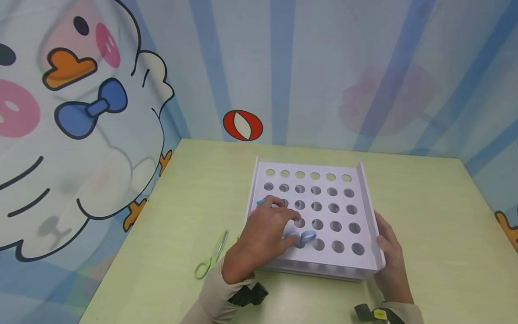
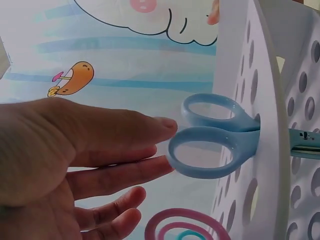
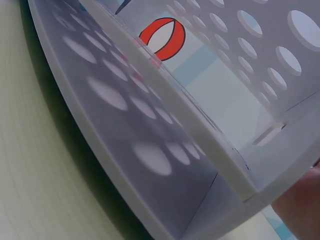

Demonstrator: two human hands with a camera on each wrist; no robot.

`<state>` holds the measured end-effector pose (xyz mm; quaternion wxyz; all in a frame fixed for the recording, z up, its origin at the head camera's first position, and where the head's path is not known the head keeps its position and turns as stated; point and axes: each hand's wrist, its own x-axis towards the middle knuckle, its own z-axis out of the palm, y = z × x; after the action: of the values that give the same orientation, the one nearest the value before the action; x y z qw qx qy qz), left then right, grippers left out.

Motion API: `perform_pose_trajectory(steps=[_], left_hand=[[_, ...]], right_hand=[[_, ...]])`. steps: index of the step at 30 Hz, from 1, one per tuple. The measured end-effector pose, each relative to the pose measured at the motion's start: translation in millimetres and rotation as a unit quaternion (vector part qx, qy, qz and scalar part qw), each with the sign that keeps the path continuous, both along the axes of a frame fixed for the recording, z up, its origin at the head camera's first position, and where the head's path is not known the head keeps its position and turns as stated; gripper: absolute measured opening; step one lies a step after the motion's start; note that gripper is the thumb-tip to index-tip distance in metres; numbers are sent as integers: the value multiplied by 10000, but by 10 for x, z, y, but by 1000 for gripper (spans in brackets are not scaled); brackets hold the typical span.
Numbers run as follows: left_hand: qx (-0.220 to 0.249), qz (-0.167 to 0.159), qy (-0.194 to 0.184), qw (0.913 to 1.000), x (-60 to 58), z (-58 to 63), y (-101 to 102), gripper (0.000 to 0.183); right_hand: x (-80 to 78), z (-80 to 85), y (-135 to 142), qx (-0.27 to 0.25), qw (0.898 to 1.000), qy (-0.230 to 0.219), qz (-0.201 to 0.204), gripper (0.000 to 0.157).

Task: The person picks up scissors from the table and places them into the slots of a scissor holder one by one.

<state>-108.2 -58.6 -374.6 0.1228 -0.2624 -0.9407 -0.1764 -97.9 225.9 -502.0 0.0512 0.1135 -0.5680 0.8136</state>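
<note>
Scissors (image 2: 215, 135) in blue stand blades-down through a hole of the white perforated rack (image 1: 344, 211), loops just off the spread left hand (image 1: 263, 238) fingertips; seat them straight while the right hand (image 1: 390, 261) braces the rack's side wall.

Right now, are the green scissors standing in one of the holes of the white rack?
No, the green scissors lie flat on the table, left of the white rack.
</note>
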Motion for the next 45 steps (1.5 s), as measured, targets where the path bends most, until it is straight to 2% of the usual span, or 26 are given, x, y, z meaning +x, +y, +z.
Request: perform_pose_trajectory(steps=[5,10,16,21,24,29,32,37,43,45], left_hand=[[185,-136,86,9997,26,39,-36,26],[325,-2,-3,9995,59,102,-89,32],[515,285,-186,9981,74,159,-192,34],[926,521,-359,9937,102,188,-302,33],[1127,728,-312,9905,143,216,-389,32],[1189,1205,-106,9855,238,229,-588,33],[1280,1415,-38,9816,278,182,-733,34],[1436,1749,-259,9737,297,24,-925,31],[1460,2058,-613,9657,285,-235,-1070,26],[1343,2192,-710,9638,279,-345,-1107,24]], right_hand=[[1,9,-11,13,10000,-78,-57,48],[6,12,-9,92,9998,-179,-77,48],[-1,0,-1,150,9995,-264,-91,49],[-6,-3,-2,296,9987,-365,-217,50],[-1,5,-1,359,9983,-383,-240,50],[1,20,-9,362,9981,-428,-257,50],[0,26,-19,440,9969,-552,-357,50],[3,24,-23,572,9951,-673,-450,50],[3,23,-11,419,9974,-489,-312,50],[2,26,-14,382,9976,-489,-315,49]])
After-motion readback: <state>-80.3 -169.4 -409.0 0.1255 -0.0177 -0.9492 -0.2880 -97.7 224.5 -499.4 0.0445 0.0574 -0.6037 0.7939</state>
